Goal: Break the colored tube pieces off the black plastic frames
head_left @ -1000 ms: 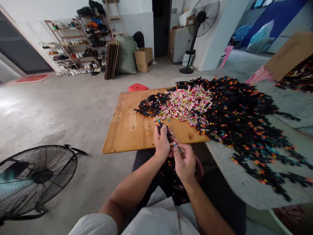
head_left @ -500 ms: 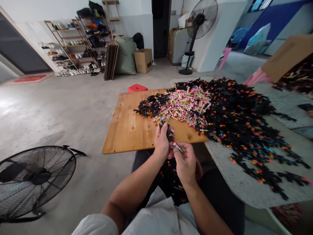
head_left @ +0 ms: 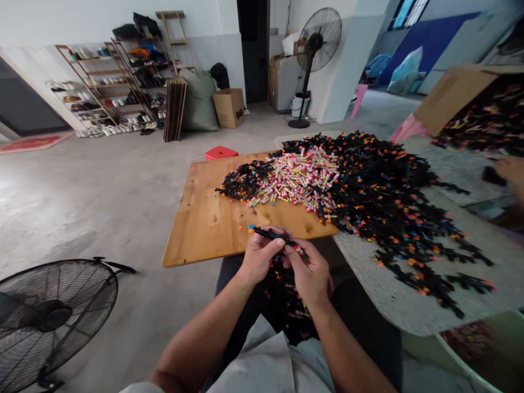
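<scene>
Black piece turned crosswise between both hands

In the head view, the black piece [head_left: 266,233] now lies sideways, its blue tip toward the left; half a second ago it pointed away toward the heaps. The left hand [head_left: 262,256] grips it at the near edge of the wooden board [head_left: 204,218], toward the right corner. The right hand [head_left: 311,275] has closed in, pinching a small printed tube [head_left: 297,249] against the piece's other end. The hands meet there, and fingers cover most of the tube, so whether it is seated I cannot tell.

Compared with the earlier frame, the camera has swung right, and more of a co-worker's hand [head_left: 511,169] shows at the right side. The tube pile [head_left: 301,174] remains by the board's far right corner, between a small black heap [head_left: 241,180] and the large black mound [head_left: 376,185], which spreads over the grey tabletop [head_left: 360,262].
</scene>
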Motion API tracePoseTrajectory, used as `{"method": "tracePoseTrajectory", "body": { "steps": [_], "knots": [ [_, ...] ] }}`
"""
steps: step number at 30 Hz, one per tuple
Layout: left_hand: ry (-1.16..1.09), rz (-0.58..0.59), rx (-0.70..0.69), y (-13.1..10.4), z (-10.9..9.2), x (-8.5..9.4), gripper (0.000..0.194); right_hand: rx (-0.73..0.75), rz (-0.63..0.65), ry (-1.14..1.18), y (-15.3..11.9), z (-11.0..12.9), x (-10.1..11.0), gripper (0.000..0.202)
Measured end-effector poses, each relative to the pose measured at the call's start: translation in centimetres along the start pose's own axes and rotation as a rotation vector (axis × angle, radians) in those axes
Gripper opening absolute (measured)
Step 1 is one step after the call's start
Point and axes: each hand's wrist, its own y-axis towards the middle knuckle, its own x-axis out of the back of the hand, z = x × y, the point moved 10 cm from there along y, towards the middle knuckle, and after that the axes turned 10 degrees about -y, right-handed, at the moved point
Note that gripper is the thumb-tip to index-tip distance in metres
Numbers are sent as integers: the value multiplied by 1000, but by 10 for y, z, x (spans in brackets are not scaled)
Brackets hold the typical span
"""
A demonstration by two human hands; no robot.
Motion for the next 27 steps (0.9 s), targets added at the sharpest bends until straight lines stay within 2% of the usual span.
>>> {"method": "tracePoseTrajectory", "body": {
  "steps": [4, 9, 16, 18, 21, 25, 27],
  "knots": [
    [119, 115, -4, -8, -2, 1, 30, 187, 75, -162, -1, 26, -2, 19],
    [162, 133, -65, -12, -13, 10, 20, 399, 181, -329, -10, 56, -9, 22],
    [-105, 74, 75, -15, -3, 4, 24, 497, 167, -441, -23, 64, -12, 27],
    [-168, 26, 84, -13, -3, 8, 27, 496, 127, -494, -22, 63, -8, 27],
    [-209, -44, 91, -10, -3, 15, 30, 399, 105, -521, -16, 56, 1, 27],
    [-199, -33, 141, -11, 4, 8, 33, 287, 215, -412, -14, 49, -1, 31],
    [-208, -42, 127, -11, 4, 4, 33, 233, 226, -347, -14, 45, -1, 32]
  ]
}}
